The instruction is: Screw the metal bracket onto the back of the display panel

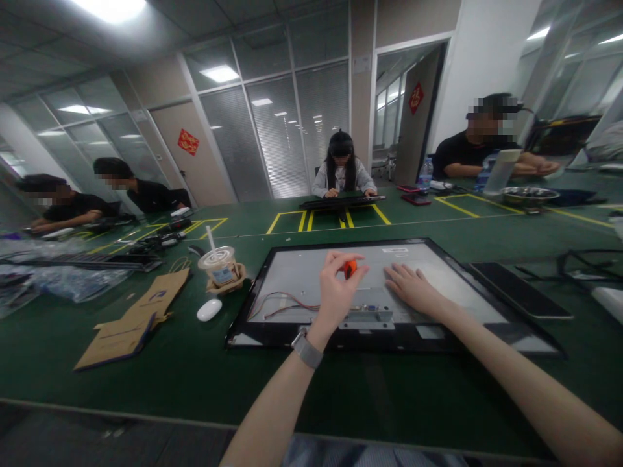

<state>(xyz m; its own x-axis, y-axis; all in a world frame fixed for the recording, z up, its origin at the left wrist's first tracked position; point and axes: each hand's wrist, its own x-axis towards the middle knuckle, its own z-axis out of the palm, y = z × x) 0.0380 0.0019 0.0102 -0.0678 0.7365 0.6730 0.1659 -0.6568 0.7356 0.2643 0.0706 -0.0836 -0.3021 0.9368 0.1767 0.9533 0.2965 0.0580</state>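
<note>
A flat monitor panel [438, 259] lies back side up on the green table in front of me, its grey metal plate showing inside a black frame. My left hand [335, 288] is raised over the panel's middle, fingers pinched on a small orange tool handle [349, 268]. My right hand [413, 285] lies flat and open on the metal plate just right of it. Red and white wires [285, 305] trail over the plate's left part. A small connector board [367, 314] sits at the panel's near edge.
Left of the panel stand a lidded drink cup with straw [219, 264], a white mouse [209, 309] and a brown paper bag [134, 318]. A dark tablet [520, 288] lies to the right. Several other people sit around the table [170, 383].
</note>
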